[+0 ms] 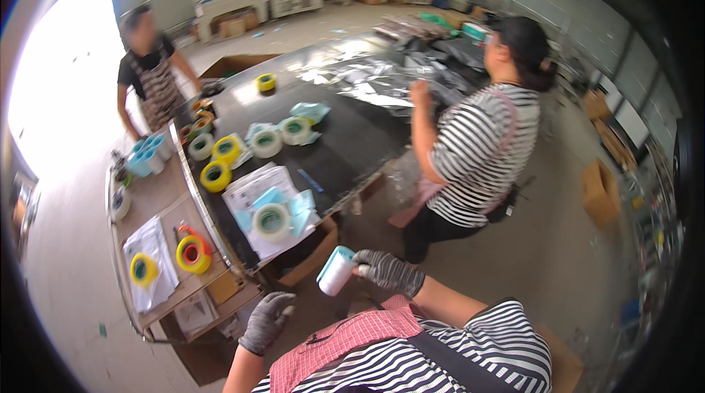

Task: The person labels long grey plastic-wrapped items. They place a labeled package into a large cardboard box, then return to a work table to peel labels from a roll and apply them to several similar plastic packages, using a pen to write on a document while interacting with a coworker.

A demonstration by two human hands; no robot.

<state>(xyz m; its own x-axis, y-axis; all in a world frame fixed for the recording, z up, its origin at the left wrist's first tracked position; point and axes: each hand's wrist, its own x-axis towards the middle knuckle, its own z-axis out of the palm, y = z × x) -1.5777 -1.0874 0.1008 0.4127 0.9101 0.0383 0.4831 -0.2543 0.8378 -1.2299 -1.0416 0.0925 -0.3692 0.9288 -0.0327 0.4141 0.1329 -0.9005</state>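
My right hand [388, 272], in a grey knit glove, is closed on a small white roll with a light blue end [336, 275]. The roll is held tilted in the air, off the table's near corner. My left hand [267, 321], gloved the same way, hangs below that corner with its fingers loosely bent and apart, holding nothing. Nearest to both hands on the black tabletop [345, 132] lies a wide clear tape roll [257, 225] on light blue sheets and printed papers [246, 186].
Yellow tape rolls [206, 176] and clear ones stand farther along the table. A wooden side shelf [165, 213] holds more tape and light blue rolls [150, 152]. A co-worker in stripes [481, 143] handles dark plastic film [459, 55] at right; another person [154, 73] stands far left. An open carton [312, 253] sits below the table.
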